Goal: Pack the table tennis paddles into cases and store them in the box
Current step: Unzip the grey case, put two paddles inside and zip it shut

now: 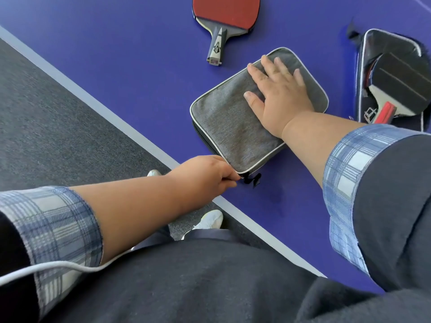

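A grey fabric paddle case (233,117) with white piping lies flat on the blue table. My right hand (277,92) rests palm down on its top, fingers spread. My left hand (210,176) pinches the zipper pull at the case's near corner, beside a black loop tab (253,179). A red-faced paddle (224,22) lies loose on the table beyond the case. At the right, a second case (370,66) lies open with a black-faced paddle (401,82) with a red handle inside it.
The blue table (116,54) has a white edge line running diagonally from upper left to lower right. Dark carpet floor (46,113) and white shoes (210,220) show below the edge. No box is in view.
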### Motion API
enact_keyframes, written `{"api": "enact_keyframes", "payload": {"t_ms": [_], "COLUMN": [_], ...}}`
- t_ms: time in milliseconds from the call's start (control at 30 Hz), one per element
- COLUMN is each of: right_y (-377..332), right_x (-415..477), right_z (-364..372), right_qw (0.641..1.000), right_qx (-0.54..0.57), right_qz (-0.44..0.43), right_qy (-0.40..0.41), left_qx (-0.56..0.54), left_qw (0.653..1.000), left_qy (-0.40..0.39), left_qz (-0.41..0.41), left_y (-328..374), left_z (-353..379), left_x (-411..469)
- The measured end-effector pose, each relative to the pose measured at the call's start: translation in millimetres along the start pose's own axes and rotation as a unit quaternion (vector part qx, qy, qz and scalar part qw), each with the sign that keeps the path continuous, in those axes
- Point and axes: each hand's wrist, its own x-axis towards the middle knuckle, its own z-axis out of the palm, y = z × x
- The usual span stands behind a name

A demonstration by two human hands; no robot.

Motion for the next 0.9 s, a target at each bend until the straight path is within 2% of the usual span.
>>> {"api": "enact_keyframes", "payload": {"t_ms": [200,300,433,600,633,700,767,800,833,900], "right_y": [-1,-4,-25,-59,-65,-76,-84,-87,-90,-95], "right_x": [-1,-5,-18,-44,-55,-78,-98,-105,-109,-111], "right_z": [0,-1,-2,-3,-3,-3,-4,-5,-7,-10], "right_qw": [1.0,1.0,0.99,0.944,0.926,0.875,0.799,0.751,0.704,0.637], "right_qx": [-0.002,-0.002,0.004,0.144,0.176,0.248,0.342,0.392,0.438,0.507], "right_qz": [0.002,0.025,0.143,0.296,0.332,0.412,0.489,0.524,0.553,0.577], "right_qy": [-0.002,-0.004,-0.011,0.004,0.02,0.055,0.079,0.085,0.083,0.067], "left_qx": [-0.001,0.023,0.082,0.046,0.022,-0.028,-0.051,-0.03,0.009,0.056], "left_qw": [0.999,0.998,0.99,0.981,0.985,0.998,0.996,0.995,0.995,0.991], "left_qy": [-0.006,-0.042,-0.113,-0.19,-0.172,-0.063,0.066,0.098,0.098,0.028], "left_qz": [-0.032,-0.027,-0.011,0.001,0.006,0.012,0.012,0.005,-0.022,-0.117], "left_y": [4,5,6,4,2,-2,-9,-13,-16,-22], "left_z": [8,1,-16,-50,-60,-81,-101,-110,-117,-126], "left_x": [4,5,8,11,12,19,34,46,57,78]}}
